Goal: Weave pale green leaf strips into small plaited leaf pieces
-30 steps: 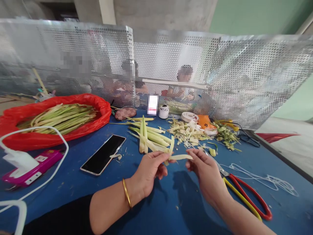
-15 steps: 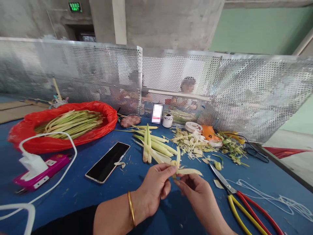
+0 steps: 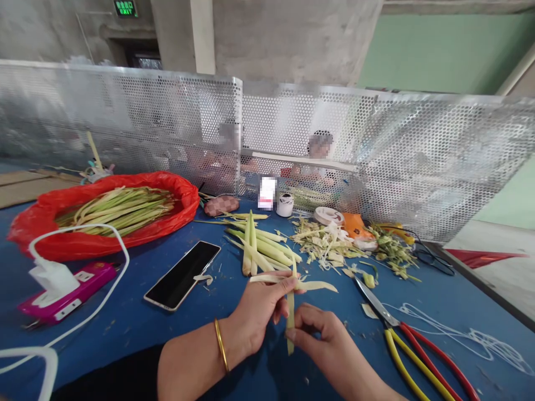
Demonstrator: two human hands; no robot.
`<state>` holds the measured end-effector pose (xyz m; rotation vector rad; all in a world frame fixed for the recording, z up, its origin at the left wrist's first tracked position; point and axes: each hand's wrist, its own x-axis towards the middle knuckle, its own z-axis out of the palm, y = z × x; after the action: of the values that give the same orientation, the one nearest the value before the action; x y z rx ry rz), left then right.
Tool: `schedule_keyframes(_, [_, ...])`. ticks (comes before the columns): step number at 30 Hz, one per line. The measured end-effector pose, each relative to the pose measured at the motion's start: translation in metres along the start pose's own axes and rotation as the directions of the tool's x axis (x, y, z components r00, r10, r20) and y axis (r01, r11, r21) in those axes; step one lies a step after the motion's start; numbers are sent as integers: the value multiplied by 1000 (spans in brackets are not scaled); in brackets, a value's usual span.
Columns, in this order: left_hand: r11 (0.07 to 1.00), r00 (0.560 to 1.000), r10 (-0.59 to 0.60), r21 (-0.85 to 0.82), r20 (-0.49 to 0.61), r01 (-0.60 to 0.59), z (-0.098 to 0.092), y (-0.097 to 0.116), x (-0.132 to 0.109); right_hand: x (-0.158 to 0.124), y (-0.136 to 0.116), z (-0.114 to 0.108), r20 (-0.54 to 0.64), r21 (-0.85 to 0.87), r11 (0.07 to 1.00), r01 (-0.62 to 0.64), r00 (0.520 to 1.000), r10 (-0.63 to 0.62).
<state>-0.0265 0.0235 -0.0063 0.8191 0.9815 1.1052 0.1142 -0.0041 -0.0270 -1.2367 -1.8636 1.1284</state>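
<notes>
My left hand (image 3: 257,314), with a gold bangle (image 3: 221,345) at the wrist, pinches crossed pale yellow leaf strips (image 3: 292,287) above the blue table (image 3: 125,323). My right hand (image 3: 324,340) pinches the lower end of one strip that hangs down between the two hands. Both hands are closed on the strips. Just beyond them lies a small pile of cut yellow-green strips (image 3: 263,248).
A black phone (image 3: 183,274) lies left of my hands. Red-and-yellow-handled scissors (image 3: 405,334) lie to the right, beside white string (image 3: 460,334). A red bag of green leaves (image 3: 108,214), a pink power strip (image 3: 67,292), leaf scraps (image 3: 330,242) and a perforated metal screen (image 3: 292,145) with people behind it.
My right hand has moved down and toward me, pulling one strip downward. The strips now cross in my left fingers. The camera tilted up slightly between the earliest frame and now.
</notes>
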Motion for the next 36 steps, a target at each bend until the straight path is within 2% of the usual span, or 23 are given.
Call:
schedule_keyframes(2, [999,999,28,28,-18,-28,0,0,0,2,-1,-3,-59,24,1000,-12,998,14])
schedule_keyframes(6, [996,998,33,84,-51,-28,-1,-2,0,6,-1,-14,-293,269,962,-41,948,123])
schedule_keyframes(9, [992,999,26,123,-25,-23,0,-2,-1,7,-2,-21,-353,255,967,-22,928,115])
schedule_keyframes(12, [988,999,29,154,17,-32,1,-2,-2,7,-2,-23,-360,183,983,-25,928,91])
schedule_keyframes(16, [983,998,48,180,-30,-42,3,0,-3,7,-2,-23,-365,154,987,-34,927,89])
schedule_keyframes(23, [985,996,84,152,-32,-79,3,5,-2,6,-2,-26,-376,171,985,-6,924,71])
schedule_keyframes(26, [986,993,108,132,-50,-101,1,4,0,8,-1,-27,-344,175,984,-17,936,77])
schedule_keyframes(29, [984,993,118,138,-19,-114,-1,3,1,10,-2,-31,-301,160,987,-34,950,81])
schedule_keyframes(32, [986,995,53,151,80,-64,0,3,-1,11,-4,-34,-306,247,968,-44,944,121])
schedule_keyframes(36, [972,977,-100,230,189,54,1,2,-6,11,-3,-32,-227,476,875,-94,948,225])
